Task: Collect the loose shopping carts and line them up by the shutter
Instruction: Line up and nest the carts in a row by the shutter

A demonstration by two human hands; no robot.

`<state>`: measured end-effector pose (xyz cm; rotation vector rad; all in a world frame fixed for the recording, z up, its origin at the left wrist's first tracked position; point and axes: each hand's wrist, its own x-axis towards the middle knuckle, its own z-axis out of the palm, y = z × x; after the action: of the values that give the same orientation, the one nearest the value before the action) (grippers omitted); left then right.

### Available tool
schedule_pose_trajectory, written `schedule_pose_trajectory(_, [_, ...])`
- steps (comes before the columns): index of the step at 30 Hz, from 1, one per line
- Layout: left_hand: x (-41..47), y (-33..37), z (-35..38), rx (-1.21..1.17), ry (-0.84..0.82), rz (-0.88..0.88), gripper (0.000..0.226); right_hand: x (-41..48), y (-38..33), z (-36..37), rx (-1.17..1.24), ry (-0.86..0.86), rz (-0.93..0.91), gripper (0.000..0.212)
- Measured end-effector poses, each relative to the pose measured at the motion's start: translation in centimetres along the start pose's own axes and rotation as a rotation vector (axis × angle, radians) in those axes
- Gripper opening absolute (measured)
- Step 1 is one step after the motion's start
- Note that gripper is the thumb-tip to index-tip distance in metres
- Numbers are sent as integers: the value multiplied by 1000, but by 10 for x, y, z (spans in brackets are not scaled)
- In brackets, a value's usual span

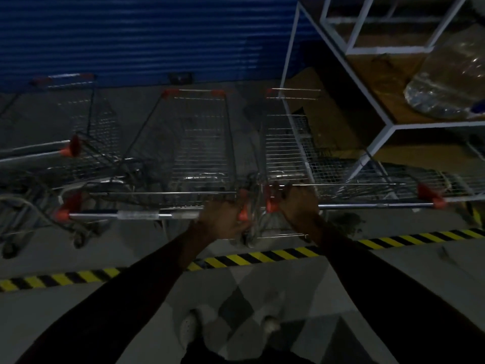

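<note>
A pair of white shoes (189, 331) stands on the grey floor (39, 306), under two dark-sleeved arms. Just past the yellow-and-black striped floor tape (262, 256), the left hand (223, 219) curls round the right end of the silver, orange-capped handlebar (136, 214) of a wire shopping cart (202, 153). Close on its right, the right hand (299, 203) grips the left end of a second handlebar (375, 205), on the neighbouring wire cart (286, 151). Beyond both grips runs the blue ribbed roller shutter (131, 35). More wire carts (89, 122) stand left of them, and a white metal-frame rack (388, 126) stands to the right.
</note>
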<state>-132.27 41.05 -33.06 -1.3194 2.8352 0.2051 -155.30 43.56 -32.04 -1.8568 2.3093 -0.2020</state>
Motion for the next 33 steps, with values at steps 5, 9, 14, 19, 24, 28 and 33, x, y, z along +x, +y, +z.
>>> schedule_pose_trajectory(5, [13, 28, -9, 72, -44, -244, 96, -4, 5, -7, -161, -165, -332, 65])
schedule_pose_trajectory(9, [22, 37, -17, -14, -124, -297, 105, -7, 14, -6, -306, -136, -384, 48])
schedule_pose_trajectory(14, [26, 42, -10, -16, -142, -265, 118, -14, 28, -1, -289, -65, -419, 59])
schedule_pose_trajectory(19, [18, 53, -2, 73, -97, -211, 117, -8, 36, 0, -300, -103, -425, 75])
schedule_pose_trajectory(24, [18, 55, 1, 41, -48, -175, 135, -4, 31, 2, -310, -134, -435, 78])
schedule_pose_trajectory(28, [12, 44, 2, 136, -10, -160, 114, -7, 12, 2, -272, -75, -413, 54])
schedule_pose_trajectory(33, [13, 32, -7, 108, -39, -139, 98, -14, -12, 9, -255, -69, -321, 47])
